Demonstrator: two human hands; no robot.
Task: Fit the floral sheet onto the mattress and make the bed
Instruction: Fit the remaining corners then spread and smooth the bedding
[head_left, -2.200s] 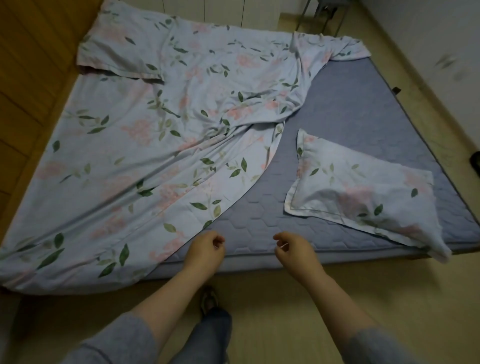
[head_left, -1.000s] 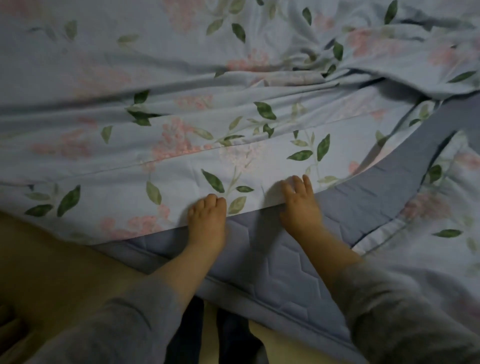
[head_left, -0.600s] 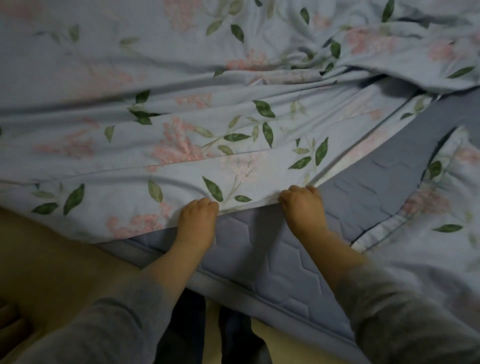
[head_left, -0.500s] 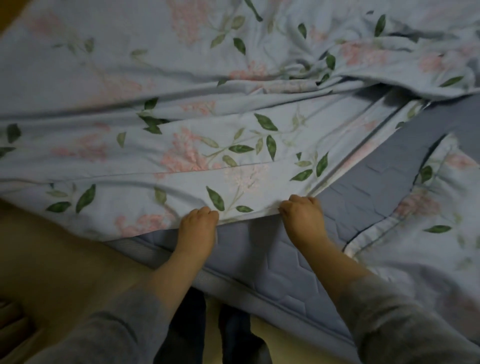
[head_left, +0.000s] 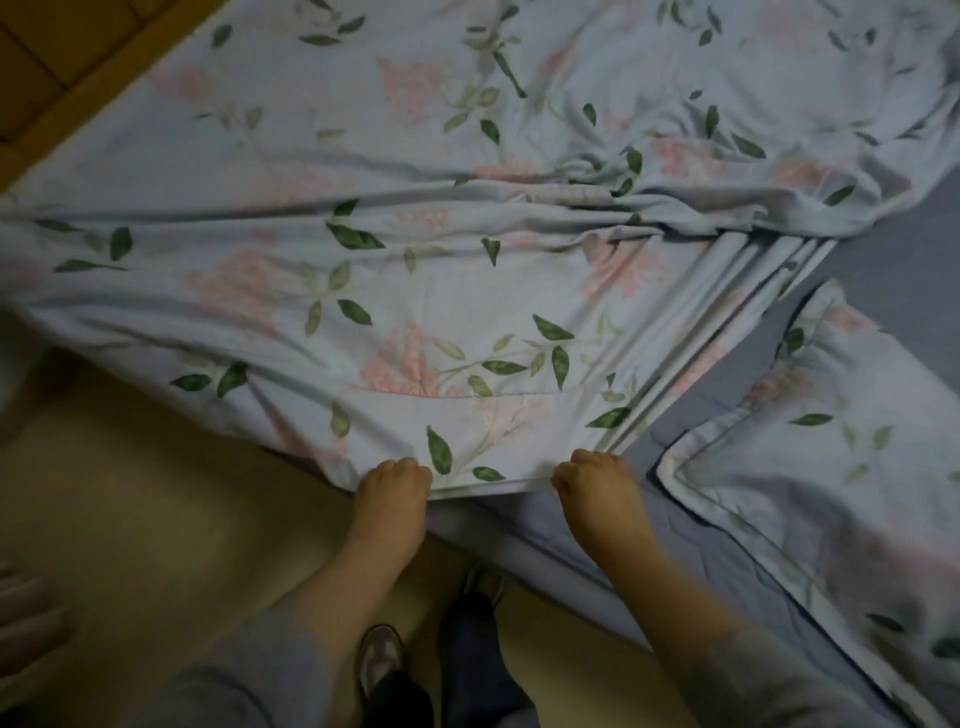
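The pale blue floral sheet (head_left: 415, 249) lies rumpled across most of the grey-blue quilted mattress (head_left: 893, 260), with folds running from its near edge toward the upper right. My left hand (head_left: 395, 483) grips the sheet's near hem with curled fingers. About a hand's width to the right, my right hand (head_left: 592, 478) grips the same hem where the pleats gather. The hem is stretched between both hands, over the mattress's front edge (head_left: 519, 545).
A matching floral pillow (head_left: 831, 467) lies on the mattress at the right, close to my right hand. Beige floor (head_left: 156, 519) runs along the bed's near side, where my shoes (head_left: 379, 654) stand. A wooden surface (head_left: 62, 62) fills the upper left corner.
Both hands closed on the sheet's hem and drew it back toward me, past the mattress's front edge. The view pulled back, showing the floor and my feet.
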